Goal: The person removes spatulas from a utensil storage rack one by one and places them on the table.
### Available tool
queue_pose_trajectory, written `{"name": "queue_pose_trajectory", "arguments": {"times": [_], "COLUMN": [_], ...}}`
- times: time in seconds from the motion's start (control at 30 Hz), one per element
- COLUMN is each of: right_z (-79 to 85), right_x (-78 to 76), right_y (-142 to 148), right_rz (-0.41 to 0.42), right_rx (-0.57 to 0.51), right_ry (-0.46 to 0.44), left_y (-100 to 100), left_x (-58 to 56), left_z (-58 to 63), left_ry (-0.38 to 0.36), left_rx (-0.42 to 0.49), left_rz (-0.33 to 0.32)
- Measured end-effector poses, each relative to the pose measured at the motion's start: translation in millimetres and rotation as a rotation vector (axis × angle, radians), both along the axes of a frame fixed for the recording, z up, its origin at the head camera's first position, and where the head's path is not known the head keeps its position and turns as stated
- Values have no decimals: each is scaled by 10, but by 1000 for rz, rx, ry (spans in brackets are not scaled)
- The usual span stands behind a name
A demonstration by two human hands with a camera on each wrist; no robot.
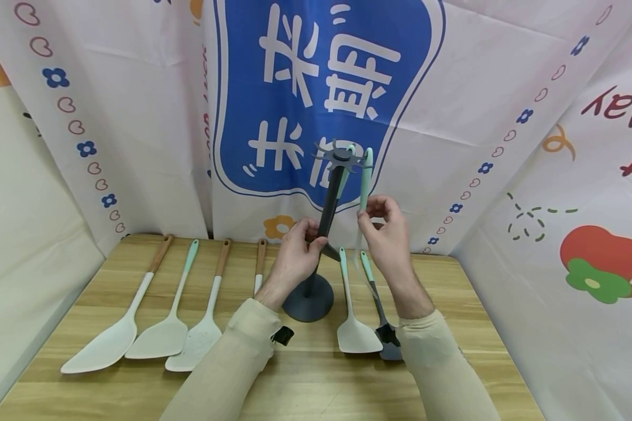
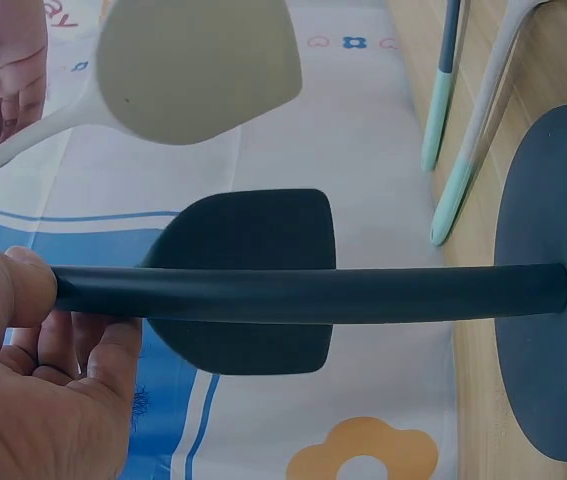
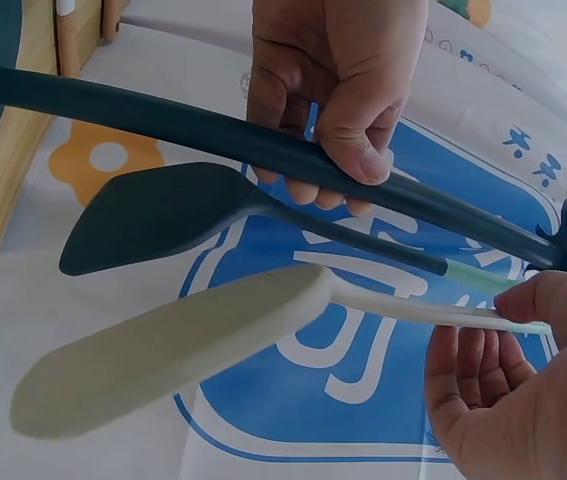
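My left hand point(image 1: 296, 250) grips the dark pole point(image 1: 329, 207) of a utensil stand that rises from a round base point(image 1: 316, 311). A hooked ring point(image 1: 342, 155) crowns it. Between thumb and fingers, my right hand point(image 1: 388, 237) pinches a cream spatula point(image 3: 163, 355) by its handle. That handle's mint end point(image 1: 366, 172) is beside a hook at the ring's right; whether it is hooked on is unclear. Behind the pole hangs a dark spatula point(image 3: 158, 220) with a mint handle end, its blade partly covered by the pole in the left wrist view.
On the wooden table point(image 1: 316, 386), several pale utensils lie left of the stand, including a broad turner point(image 1: 102, 345) with a wooden handle end. To the right lie a cream turner point(image 1: 357, 338) and a dark-headed one point(image 1: 391, 352), partly hidden by my right arm. Printed cloth hangs behind.
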State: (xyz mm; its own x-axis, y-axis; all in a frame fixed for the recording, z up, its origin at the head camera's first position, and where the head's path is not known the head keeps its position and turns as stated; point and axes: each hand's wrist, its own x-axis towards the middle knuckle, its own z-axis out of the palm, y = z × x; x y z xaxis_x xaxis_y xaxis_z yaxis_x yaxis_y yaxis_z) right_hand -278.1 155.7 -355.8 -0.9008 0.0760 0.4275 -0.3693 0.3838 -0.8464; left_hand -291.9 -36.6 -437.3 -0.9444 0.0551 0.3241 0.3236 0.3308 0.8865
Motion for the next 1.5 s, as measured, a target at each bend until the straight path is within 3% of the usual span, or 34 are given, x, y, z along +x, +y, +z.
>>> {"name": "queue_pose_trajectory", "arguments": {"times": [0.33,0.77,1.5], "right_z": [22,-49,-174], "right_x": [-29,-26,4], "right_y": [123,316,829], "right_rz": [5,-23,-171], "right_rx": [-69,-66,22], "right_ry": [5,7,2], "left_y": [-1,3,6], "left_x": [2,0,13], "left_z": [-2,3,31], "left_ry": [-1,0,-13], "left_rx": [22,15,14], "left_rz": [-8,-5,-3]}}
